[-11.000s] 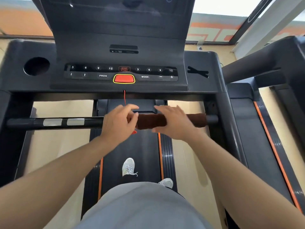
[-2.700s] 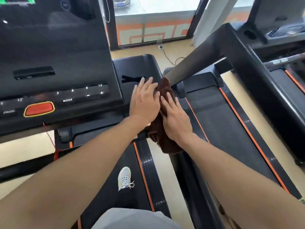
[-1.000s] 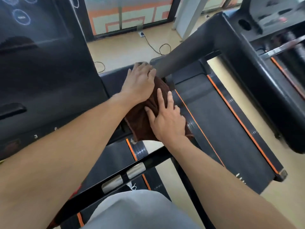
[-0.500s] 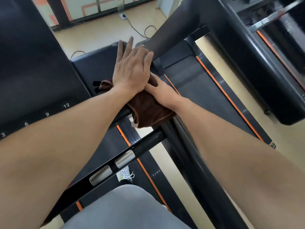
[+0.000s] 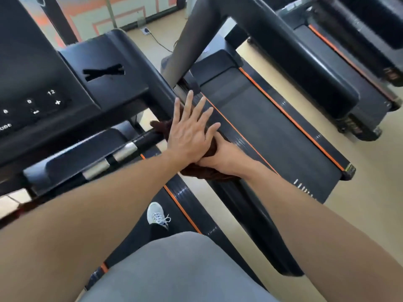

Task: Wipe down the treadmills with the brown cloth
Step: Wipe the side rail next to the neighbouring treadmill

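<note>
Between two treadmills runs bare floor (image 5: 370,182); both hands, left hand (image 5: 189,134) flat, right hand (image 5: 220,158) gripping, overlap on brown cloth (image 5: 202,172).

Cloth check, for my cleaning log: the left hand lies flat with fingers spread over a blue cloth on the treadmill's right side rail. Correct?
Not quite. The head view shows the cloth is brown, not blue. The left hand does lie flat, fingers spread, over it on the rail.

Console (image 5: 104,83): blocks the way at 10 o'clock of both hands, rising just beside them.
Crossbar (image 5: 122,150): bars the 9 o'clock side, running left from the brown cloth (image 5: 209,173).
Neighbour's grey upright (image 5: 187,40): slants across 12 o'clock.
Neighbour's belt (image 5: 272,131): flat open room from 1 to 3 o'clock.
Floor gap (image 5: 150,115): narrow opening at 11 o'clock.
</note>
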`<state>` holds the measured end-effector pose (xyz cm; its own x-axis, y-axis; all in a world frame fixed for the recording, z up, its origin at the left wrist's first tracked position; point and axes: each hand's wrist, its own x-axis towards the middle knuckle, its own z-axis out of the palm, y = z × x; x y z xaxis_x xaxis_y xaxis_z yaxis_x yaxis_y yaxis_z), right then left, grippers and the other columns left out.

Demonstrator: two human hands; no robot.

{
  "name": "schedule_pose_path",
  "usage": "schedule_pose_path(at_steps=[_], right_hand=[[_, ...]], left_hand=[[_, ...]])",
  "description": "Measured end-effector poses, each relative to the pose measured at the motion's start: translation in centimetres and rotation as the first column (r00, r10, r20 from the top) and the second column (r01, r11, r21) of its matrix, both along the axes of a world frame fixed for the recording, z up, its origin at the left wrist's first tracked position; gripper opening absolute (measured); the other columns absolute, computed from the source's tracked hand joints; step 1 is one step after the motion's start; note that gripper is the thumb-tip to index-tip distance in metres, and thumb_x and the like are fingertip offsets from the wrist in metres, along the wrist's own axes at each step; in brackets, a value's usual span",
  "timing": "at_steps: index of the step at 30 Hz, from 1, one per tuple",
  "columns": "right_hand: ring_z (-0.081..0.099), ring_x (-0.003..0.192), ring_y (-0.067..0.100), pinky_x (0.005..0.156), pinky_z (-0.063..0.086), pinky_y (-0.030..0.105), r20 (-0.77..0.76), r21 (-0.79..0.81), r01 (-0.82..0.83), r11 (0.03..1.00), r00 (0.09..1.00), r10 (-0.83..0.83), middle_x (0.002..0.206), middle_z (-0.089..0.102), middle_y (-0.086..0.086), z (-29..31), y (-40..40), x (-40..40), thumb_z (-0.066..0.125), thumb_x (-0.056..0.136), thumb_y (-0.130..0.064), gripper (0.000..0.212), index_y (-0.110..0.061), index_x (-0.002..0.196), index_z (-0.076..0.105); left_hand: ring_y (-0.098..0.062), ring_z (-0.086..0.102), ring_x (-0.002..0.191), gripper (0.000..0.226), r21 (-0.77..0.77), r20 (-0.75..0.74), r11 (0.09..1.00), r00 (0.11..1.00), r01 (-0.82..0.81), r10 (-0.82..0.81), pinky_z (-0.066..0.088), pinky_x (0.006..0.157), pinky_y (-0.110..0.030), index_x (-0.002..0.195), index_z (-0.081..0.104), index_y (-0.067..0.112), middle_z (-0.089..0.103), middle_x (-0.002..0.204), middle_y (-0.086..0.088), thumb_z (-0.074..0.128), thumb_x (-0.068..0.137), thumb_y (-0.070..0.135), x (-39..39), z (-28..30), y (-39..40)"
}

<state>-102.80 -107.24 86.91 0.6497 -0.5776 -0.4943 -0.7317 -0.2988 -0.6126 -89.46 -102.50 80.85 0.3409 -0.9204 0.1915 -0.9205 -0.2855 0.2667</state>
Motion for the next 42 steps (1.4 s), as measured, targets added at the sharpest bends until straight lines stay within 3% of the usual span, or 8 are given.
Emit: schedule_pose_path(at_steps=[4,9,15,19,26,31,35,42], right_hand=[[0.067,0.109,0.022,0.074,0.038,0.032,-0.143,-0.213,-0.056,0.975,0.989,0.025,0.122,0.067,-0.011,-0.2,3.0,-6.9,0.079,0.071,-0.04,0.092,-0.044,0.148,0.028],[0.065,0.116,0.028,0.074,0.04,0.038,-0.216,-0.401,-0.149,0.904,0.974,0.065,0.149,0.047,-0.005,-1.2,6.5,-15.6,0.07,0.079,-0.046,0.106,-0.045,0.159,0.0],[0.065,0.104,0.024,0.066,0.054,0.038,-0.269,-0.555,-0.185,0.811,0.963,0.036,0.139,0.046,-0.003,-3.3,8.9,-22.0,0.061,0.087,-0.058,0.098,-0.037,0.161,0.0],[0.064,0.096,0.023,0.061,0.044,0.033,-0.319,-0.619,-0.225,0.753,0.948,0.021,0.129,0.048,0.002,-3.9,8.8,-21.0,0.058,0.088,-0.063,0.099,-0.032,0.161,-0.002],[0.057,0.118,0.029,0.084,0.056,0.042,-0.28,-0.651,-0.278,0.707,0.953,0.117,0.154,0.037,0.012,-4.4,7.0,-14.0,0.054,0.095,-0.055,0.097,-0.025,0.163,-0.008],[0.045,0.137,0.035,0.098,0.053,0.05,-0.176,-0.663,-0.296,0.688,0.954,0.24,0.167,0.018,0.014,-4.3,4.4,-5.1,0.048,0.099,-0.044,0.085,-0.032,0.163,-0.007],[0.039,0.142,0.033,0.1,0.051,0.052,-0.115,-0.627,-0.283,0.726,0.955,0.273,0.17,0.009,0.007,-4.4,2.0,1.7,0.055,0.097,-0.041,0.087,-0.039,0.162,-0.003],[0.049,0.133,0.034,0.094,0.049,0.052,-0.101,-0.533,-0.305,0.789,0.949,0.299,0.171,0.008,0.0,-4.0,0.1,3.7,0.059,0.089,-0.04,0.092,-0.05,0.159,0.001]], left_hand=[[-0.029,-0.004,0.157,0.058,-0.143,-0.228,0.985,0.971,-0.102,0.067,-0.003,0.126,-0.052,0.159,0.032,0.018,0.013,0.17,-0.007,0.029,0.108,0.046,-7.8,-1.9,3.4],[-0.023,-0.014,0.156,0.064,-0.175,-0.426,0.972,0.902,-0.157,0.069,-0.003,0.127,-0.047,0.163,0.011,0.012,-0.005,0.171,-0.006,0.029,0.109,0.042,-17.3,-3.8,8.3],[-0.016,-0.012,0.157,0.063,-0.119,-0.575,0.983,0.817,-0.138,0.045,0.001,0.128,-0.045,0.162,0.002,0.014,-0.01,0.17,-0.002,0.029,0.11,0.038,-24.0,-4.1,12.9],[-0.005,-0.002,0.156,0.062,-0.07,-0.772,0.975,0.63,-0.211,0.081,0.011,0.128,-0.042,0.163,0.007,0.024,-0.002,0.171,0.009,0.032,0.109,0.04,-26.3,-4.3,14.9],[0.001,0.004,0.154,0.059,0.006,-0.869,0.973,0.48,-0.232,0.12,0.02,0.123,-0.028,0.153,-0.012,0.054,-0.01,0.167,0.026,0.02,0.103,0.063,-20.0,-3.2,12.7],[0.004,0.007,0.149,0.059,0.069,-0.943,0.938,0.284,-0.34,0.172,0.01,0.114,-0.013,0.16,-0.003,0.039,-0.001,0.169,0.017,0.026,0.109,0.048,-11.2,-2.4,9.2],[0.003,0.02,0.142,0.054,0.071,-0.985,0.92,0.118,-0.386,0.126,0.019,0.106,-0.001,0.162,0.004,0.035,0.016,0.165,0.016,0.023,0.111,0.042,-5.7,-0.8,7.0],[-0.004,0.016,0.149,0.056,0.097,-0.995,0.9,-0.07,-0.424,0.074,0.018,0.112,-0.019,0.161,0.001,0.039,0.011,0.169,0.011,0.021,0.11,0.047,-5.8,-0.2,7.1]])
